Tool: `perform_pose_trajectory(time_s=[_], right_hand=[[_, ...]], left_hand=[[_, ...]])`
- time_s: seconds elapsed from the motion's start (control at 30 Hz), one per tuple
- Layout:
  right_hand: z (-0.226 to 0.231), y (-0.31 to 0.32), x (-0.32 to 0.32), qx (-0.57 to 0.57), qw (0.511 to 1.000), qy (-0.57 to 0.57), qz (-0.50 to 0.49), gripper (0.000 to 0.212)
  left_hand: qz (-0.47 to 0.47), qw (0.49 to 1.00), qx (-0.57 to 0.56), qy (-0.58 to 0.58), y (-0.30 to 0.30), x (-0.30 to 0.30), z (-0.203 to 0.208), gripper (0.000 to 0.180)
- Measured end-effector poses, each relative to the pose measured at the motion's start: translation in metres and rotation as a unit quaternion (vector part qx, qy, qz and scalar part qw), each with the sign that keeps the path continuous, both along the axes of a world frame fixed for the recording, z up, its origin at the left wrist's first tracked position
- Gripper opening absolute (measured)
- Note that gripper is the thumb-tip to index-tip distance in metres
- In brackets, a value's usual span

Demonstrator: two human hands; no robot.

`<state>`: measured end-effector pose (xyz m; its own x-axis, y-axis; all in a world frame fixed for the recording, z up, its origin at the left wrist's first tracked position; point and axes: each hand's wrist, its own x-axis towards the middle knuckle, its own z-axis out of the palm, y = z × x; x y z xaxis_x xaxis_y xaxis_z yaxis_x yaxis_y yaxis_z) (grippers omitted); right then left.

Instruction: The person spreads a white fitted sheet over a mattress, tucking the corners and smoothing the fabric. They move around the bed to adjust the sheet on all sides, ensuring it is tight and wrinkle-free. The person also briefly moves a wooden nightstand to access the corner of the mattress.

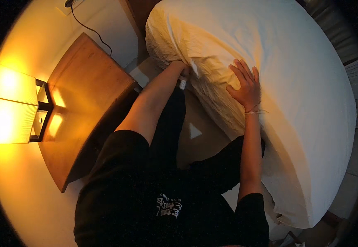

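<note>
A white fitted sheet (300, 82) covers a mattress that fills the right half of the head view. At the mattress's near left side, my left hand (180, 69) is closed on the sheet's edge, and a small white bit pokes out below the fingers. Folds run through the fabric from that hand, and its fingertips are partly hidden. My right hand (247, 84) lies with fingers spread on the top of the mattress, pressing on the sheet near its edge. A thin band circles the right wrist.
To my left stands a brown wooden bedside table (86, 99) bearing a lit lamp (12, 105) with a dark frame. A black cable (90, 29) hangs from a wall socket behind it. My legs stand between the table and the mattress. Dark curtain-like fabric (337, 29) lies beyond the bed.
</note>
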<state>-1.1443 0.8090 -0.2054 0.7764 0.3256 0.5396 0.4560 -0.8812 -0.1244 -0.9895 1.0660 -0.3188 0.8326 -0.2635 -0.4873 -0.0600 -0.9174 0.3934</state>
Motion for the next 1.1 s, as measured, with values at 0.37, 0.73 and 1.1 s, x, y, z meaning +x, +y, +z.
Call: perform_pose_trajectory(time_s=[0.37, 0.73, 1.1], right_hand=[[-0.050, 0.076, -0.045, 0.079, 0.996, -0.018, -0.034, 0.049], [-0.165, 0.093, -0.026, -0.082, 0.992, 0.044, -0.087, 0.044], [-0.111, 0.082, -0.034, 0.275, 0.950, 0.110, -0.096, 0.031]], left_hand=[[-0.019, 0.966, 0.171, -0.195, 0.000, 0.025, -0.030, 0.034], [0.023, 0.983, 0.120, 0.135, 0.023, 0.067, 0.002, 0.032], [-0.095, 0.935, -0.185, 0.286, -0.011, -0.007, 0.030, 0.043]])
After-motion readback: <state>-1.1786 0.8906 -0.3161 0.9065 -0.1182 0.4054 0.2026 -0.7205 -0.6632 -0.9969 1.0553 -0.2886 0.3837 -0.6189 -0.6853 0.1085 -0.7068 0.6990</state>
